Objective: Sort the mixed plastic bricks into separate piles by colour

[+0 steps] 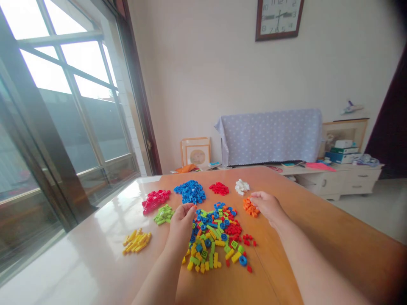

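My left hand (183, 215) is closed in a pinch above the left edge of a mixed pile of toy building bricks (211, 237) in blue, yellow, green, red and orange. A speck of orange-red shows at its fingertips, too small to name. My right hand (266, 204) is closed too, its fingertips at the small heap of orange bricks (249, 207); whatever they pinch is hidden. Left of my left hand lie light green bricks (163, 214), partly near the wrist. Behind it is a large heap of blue bricks (190, 191).
Single-colour heaps also lie on the wooden table (286, 271): yellow bricks (136, 241), dark pink bricks (155, 201), red bricks (219, 188) and white bricks (241, 186). A low white cabinet (352, 182) stands beyond the table, and a window (85, 101) is at left.
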The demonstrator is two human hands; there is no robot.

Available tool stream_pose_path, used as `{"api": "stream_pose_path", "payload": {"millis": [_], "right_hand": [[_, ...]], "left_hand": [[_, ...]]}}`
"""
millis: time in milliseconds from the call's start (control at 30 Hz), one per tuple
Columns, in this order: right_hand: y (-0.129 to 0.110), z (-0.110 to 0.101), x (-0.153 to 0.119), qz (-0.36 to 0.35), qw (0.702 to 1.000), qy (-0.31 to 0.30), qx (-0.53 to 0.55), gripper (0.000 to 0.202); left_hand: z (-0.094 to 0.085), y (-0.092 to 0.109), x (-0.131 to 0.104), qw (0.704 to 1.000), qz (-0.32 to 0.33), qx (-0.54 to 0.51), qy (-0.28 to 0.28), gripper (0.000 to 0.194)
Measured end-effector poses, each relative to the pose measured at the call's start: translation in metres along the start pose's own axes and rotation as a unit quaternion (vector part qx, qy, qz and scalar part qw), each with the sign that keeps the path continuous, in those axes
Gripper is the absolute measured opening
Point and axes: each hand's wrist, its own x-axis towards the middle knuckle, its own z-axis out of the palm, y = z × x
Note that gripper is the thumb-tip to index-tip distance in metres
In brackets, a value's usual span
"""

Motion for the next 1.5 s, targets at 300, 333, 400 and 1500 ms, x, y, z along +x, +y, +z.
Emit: {"api": "stream_pose_path", "payload": {"millis": [300, 333, 400, 1500], "right_hand": [[0.024, -0.006, 0.016, -0.033, 0.983, 0.041, -0.177, 0.022], [0.025, -0.005, 0.017, -0.033, 0.982, 0.041, -0.183, 0.023], [0.027, -0.002, 0.017, -0.03, 0.982, 0.04, -0.183, 0.023], [-0.055, 0.052, -0.071, -0.212, 0.961, -0.171, -0.057, 0.017]], "left_hand": [[-0.001, 0.005, 0.001, 0.999, 0.008, 0.025, -0.024, 0.046], [0.0, 0.005, 0.001, 0.999, 0.01, 0.022, -0.031, 0.044], [0.002, 0.002, 0.001, 0.999, 0.014, 0.012, -0.044, 0.041], [0.023, -0.009, -0.014, 0.97, -0.063, -0.036, -0.232, 0.044]]}}
